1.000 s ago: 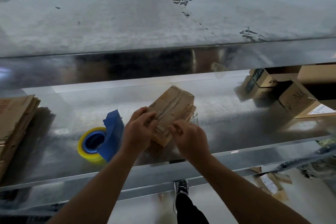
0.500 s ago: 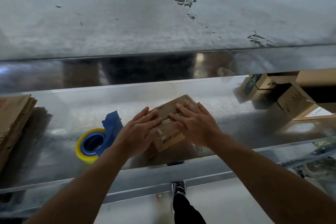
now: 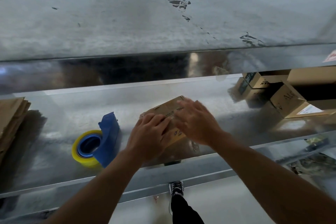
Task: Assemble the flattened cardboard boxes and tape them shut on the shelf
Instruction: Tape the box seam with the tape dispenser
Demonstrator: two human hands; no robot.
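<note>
Where my forearms cross the front lip of the metal shelf [image 3: 54, 185], my black shoe [image 3: 176, 187] and dark trouser leg [image 3: 183, 211] show on the floor below, closest to me. Just past the lip, my left hand [image 3: 151, 137] lies flat on the small cardboard box [image 3: 163, 110], fingers straight and close together, pressing on the near part of its top. My right hand [image 3: 197, 123] is beside it, fingers straight and spread over the far right part of the top. It is blurred, so I cannot tell whether it touches the cardboard or hovers just above. Neither hand grips anything.

The box sits on the shelf under both hands, turned at an angle to the lip. My hands hide most of its top and its near side.

Left of my left hand, near but apart from the box, stands a blue tape dispenser [image 3: 110, 132] with a yellow tape roll [image 3: 82, 157] in it. Further left, at the edge of view, lies a stack of flattened cardboard [image 3: 12, 114].

Beyond my right hand, well apart, several made-up boxes [image 3: 291, 104] stand together. The front edge of the upper shelf [image 3: 163, 23] cuts across them and hides the back of the shelf I work on.
</note>
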